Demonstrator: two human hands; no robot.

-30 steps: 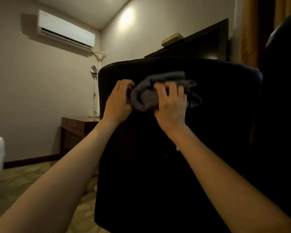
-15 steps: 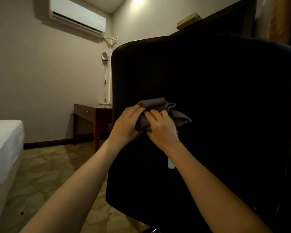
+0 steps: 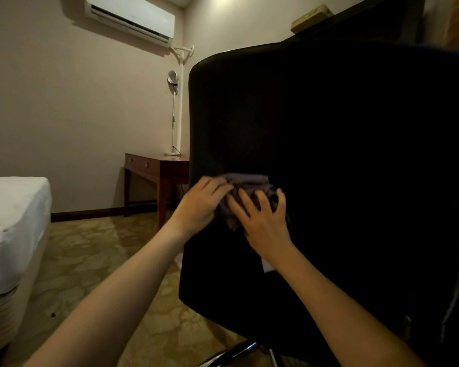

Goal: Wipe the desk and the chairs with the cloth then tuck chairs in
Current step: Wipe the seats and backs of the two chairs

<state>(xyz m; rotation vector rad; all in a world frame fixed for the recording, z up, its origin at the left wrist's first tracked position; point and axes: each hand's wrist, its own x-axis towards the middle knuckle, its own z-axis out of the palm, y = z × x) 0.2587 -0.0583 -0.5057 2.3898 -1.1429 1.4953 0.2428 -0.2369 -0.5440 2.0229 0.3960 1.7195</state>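
A black office chair's backrest (image 3: 342,154) fills the right half of the head view, its rear side facing me. A bunched grey cloth (image 3: 249,182) lies against the lower left part of that backrest. My left hand (image 3: 200,203) rests on the cloth's left edge with its fingers stretched out. My right hand (image 3: 265,225) presses the cloth flat with its fingers spread. Behind the chair's left edge stands the brown wooden desk (image 3: 154,168), partly hidden by the backrest.
A white bed (image 3: 11,221) stands at the left. On the desk's far end stands a thin lamp (image 3: 173,115). The chair's chrome base (image 3: 231,352) shows at the bottom. Patterned carpet (image 3: 90,260) lies between bed and chair. A dark screen (image 3: 382,25) rises behind the chair.
Both hands have carried the cloth from the top of the backrest down to its lower left part. My right hand's fingers have spread out flat over the cloth.
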